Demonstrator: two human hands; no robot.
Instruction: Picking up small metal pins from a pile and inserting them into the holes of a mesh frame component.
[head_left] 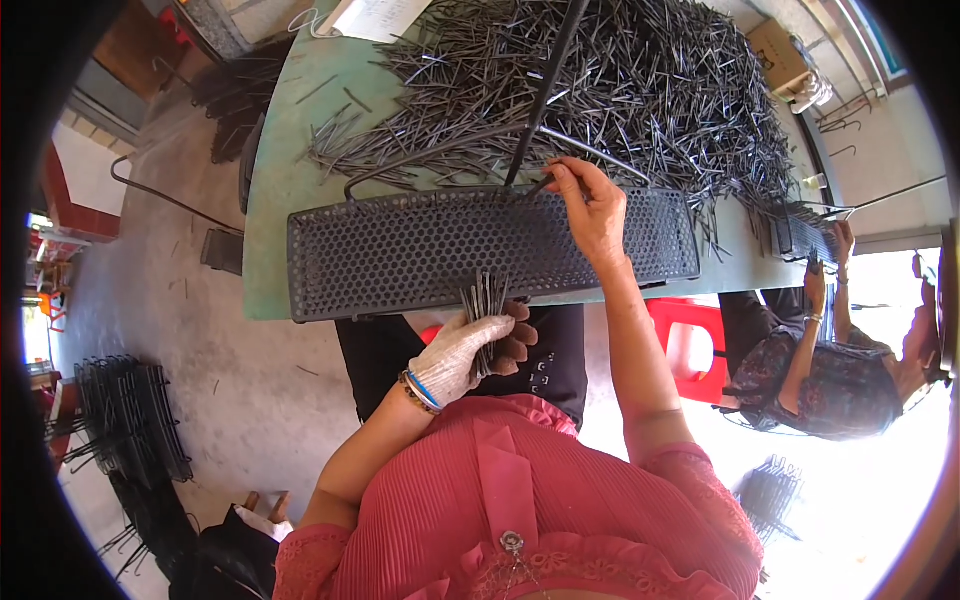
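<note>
several strips (488, 297) partly behind gloved thumb (489, 330)

The top (430, 490) is pinky red with lots of thin folds, a flat strip (508, 475) down the front, and frills. A shiny round pin (512, 541) sits on it. The short sleeves (700, 490) are lacy. A cream knit glove (445, 360) with brownish fingers (516, 348) covers the left hand (475, 350). Beads (408, 384) and a blue band (424, 389) circle that wrist. The trousers (565, 400) are black.
</note>
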